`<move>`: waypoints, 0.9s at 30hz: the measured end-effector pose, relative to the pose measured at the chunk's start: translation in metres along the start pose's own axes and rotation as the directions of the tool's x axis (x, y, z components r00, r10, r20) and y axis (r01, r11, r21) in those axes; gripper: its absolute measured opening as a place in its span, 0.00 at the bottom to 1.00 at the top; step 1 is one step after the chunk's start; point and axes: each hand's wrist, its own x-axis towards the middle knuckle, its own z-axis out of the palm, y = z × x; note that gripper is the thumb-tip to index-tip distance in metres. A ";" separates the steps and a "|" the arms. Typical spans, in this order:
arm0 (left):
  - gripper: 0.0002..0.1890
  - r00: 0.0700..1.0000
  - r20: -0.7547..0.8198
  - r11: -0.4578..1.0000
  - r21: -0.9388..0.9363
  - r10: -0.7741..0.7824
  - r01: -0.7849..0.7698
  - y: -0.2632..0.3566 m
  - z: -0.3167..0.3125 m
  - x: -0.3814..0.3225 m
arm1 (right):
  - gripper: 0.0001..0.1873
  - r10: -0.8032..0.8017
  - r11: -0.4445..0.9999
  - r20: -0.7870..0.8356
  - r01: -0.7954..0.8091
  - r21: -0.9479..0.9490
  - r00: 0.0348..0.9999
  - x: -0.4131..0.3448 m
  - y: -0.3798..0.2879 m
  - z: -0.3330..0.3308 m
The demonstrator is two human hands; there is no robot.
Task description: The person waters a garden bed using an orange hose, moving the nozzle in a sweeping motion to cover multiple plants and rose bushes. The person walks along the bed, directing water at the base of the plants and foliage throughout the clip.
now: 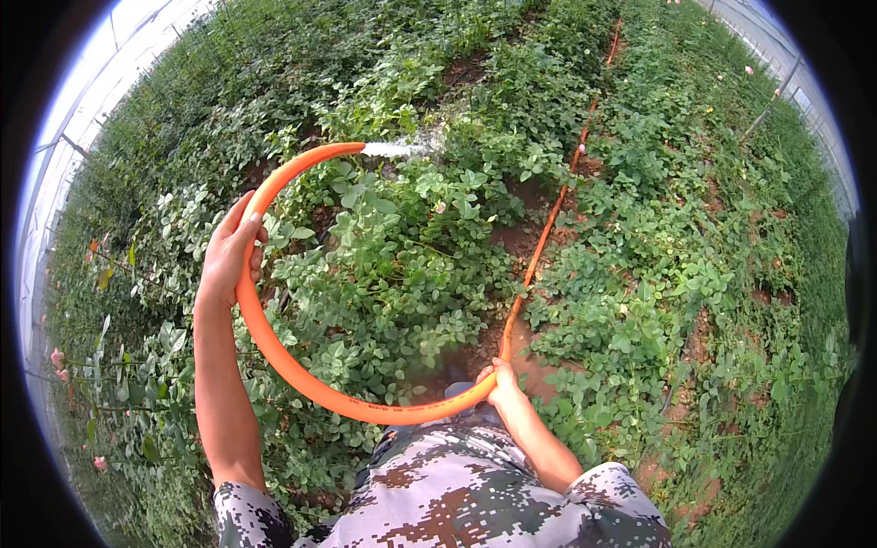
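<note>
An orange hose (294, 373) curves in a wide arc in front of my body. My left hand (233, 250) is wrapped around it at the left, a short way back from its outlet. From that end a jet of water (396, 148) sprays to the right onto leafy rose bushes (390, 253). My right hand (501, 382) grips the hose lower down, near my waist. Beyond that hand the hose runs away along a strip of bare soil (524, 236) between plant rows. Small printed marks show on the lowest part of the arc.
Dense leafy plants (658, 274) fill the right side, with a metal post (774, 103) among them. Pink roses (58, 359) stand at the left edge. Pale greenhouse sheeting (68, 116) borders the far left. Brown soil (538, 356) shows beside my right hand.
</note>
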 end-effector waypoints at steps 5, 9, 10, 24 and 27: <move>0.30 0.992 -0.123 0.999 -0.049 0.011 -0.017 -0.008 -0.022 -0.001 | 0.11 -0.008 1.000 0.014 0.008 -0.006 1.000 -0.002 -0.007 0.019; 0.30 0.980 -0.192 0.997 -0.057 0.045 -0.056 -0.016 -0.046 -0.007 | 0.07 0.022 0.999 0.014 -0.023 0.039 1.000 0.000 -0.003 0.033; 0.30 0.978 -0.208 0.998 -0.057 0.025 -0.038 -0.019 -0.052 -0.009 | 0.06 0.008 1.000 0.008 -0.008 0.019 1.000 0.000 -0.001 0.035; 0.28 0.916 -0.391 0.967 -0.253 -0.095 -0.007 -0.086 -0.109 -0.091 | 0.08 -0.001 0.970 0.015 0.004 -0.244 1.000 0.023 0.001 0.022; 0.30 0.898 -0.430 0.952 -0.303 -0.093 -0.046 -0.100 -0.118 -0.109 | 0.08 0.049 0.979 0.016 -0.044 -0.200 0.999 0.007 -0.004 0.037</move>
